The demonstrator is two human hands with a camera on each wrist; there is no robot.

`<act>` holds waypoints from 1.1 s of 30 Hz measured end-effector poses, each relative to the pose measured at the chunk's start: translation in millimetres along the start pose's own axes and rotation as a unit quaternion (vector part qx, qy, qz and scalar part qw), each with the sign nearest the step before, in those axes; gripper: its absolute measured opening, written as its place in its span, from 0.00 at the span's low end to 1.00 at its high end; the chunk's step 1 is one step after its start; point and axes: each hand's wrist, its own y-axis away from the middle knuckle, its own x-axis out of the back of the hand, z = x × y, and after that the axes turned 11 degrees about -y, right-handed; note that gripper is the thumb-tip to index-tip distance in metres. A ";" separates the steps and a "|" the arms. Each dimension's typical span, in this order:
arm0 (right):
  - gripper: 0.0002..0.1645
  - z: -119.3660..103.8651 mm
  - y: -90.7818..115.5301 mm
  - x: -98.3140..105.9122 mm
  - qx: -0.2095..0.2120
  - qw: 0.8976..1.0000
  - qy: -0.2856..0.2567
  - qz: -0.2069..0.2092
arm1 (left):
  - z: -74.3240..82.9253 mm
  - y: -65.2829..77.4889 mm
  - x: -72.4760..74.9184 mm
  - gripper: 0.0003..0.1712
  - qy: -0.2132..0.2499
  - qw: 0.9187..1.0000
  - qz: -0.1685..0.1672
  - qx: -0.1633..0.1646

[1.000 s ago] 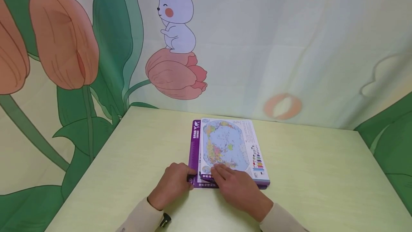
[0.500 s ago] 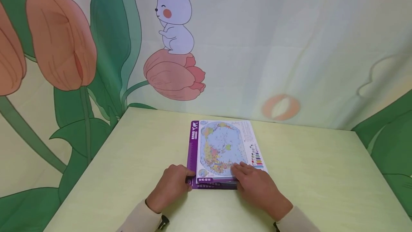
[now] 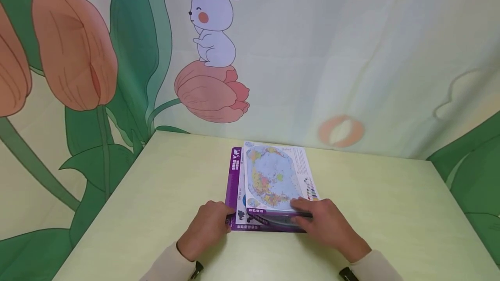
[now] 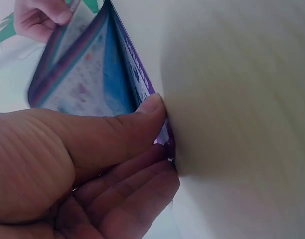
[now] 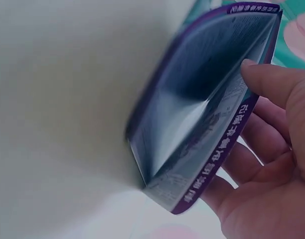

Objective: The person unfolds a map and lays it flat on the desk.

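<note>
A folded world map (image 3: 273, 177) with purple borders lies on the table in the head view, its upper panels raised along the near edge. My left hand (image 3: 207, 230) pinches the near left corner of the bottom panel, thumb on top, as the left wrist view shows close up. At the near right, my right hand (image 3: 330, 223) grips the lifted panels between thumb and fingers. In the right wrist view a curved gap separates the raised panels (image 5: 212, 164) from the lower one. How many layers the fingers hold cannot be told.
The pale yellow-green table (image 3: 390, 211) extends around the map on both sides. Behind it hangs a printed curtain (image 3: 297, 55) with a rabbit and tulips. Dark straps show at both cuffs.
My right hand has moved right along the near edge and now has its thumb under the upper panels. Their near edge has risen, uncovering more of the bottom panel. The left hand stays put.
</note>
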 end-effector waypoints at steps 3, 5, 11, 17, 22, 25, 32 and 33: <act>0.23 3.1 0.3 13.3 -0.019 0.999 -0.044 0.000 | -3.0 0.5 3.3 0.12 0.009 1.000 -0.004 0.004; 0.22 3.9 -0.1 23.9 -0.064 0.995 -0.071 -0.011 | -5.8 0.8 6.2 0.10 0.014 1.000 -0.006 0.010; 0.22 7.4 0.9 57.0 -0.154 0.976 -0.153 -0.013 | -15.2 2.7 12.9 0.08 -0.002 0.999 -0.023 0.045; 0.24 11.5 9.5 84.1 -0.186 0.951 -0.248 -0.015 | -25.5 6.5 15.0 0.10 -0.012 0.998 -0.029 0.063; 0.27 15.6 21.9 101.4 -0.231 0.933 -0.273 -0.026 | -37.9 10.1 15.2 0.10 -0.018 0.996 -0.034 0.079; 0.28 16.6 32.1 112.0 -0.251 0.932 -0.258 -0.026 | -45.5 12.9 16.5 0.11 -0.022 0.995 -0.036 0.090; 0.28 23.9 66.4 136.0 -0.270 0.943 -0.196 0.005 | -61.8 18.9 17.7 0.14 -0.033 0.994 -0.037 0.100; 0.28 25.4 72.0 139.4 -0.275 0.943 -0.189 0.008 | -63.7 20.0 18.1 0.15 -0.034 0.993 -0.038 0.102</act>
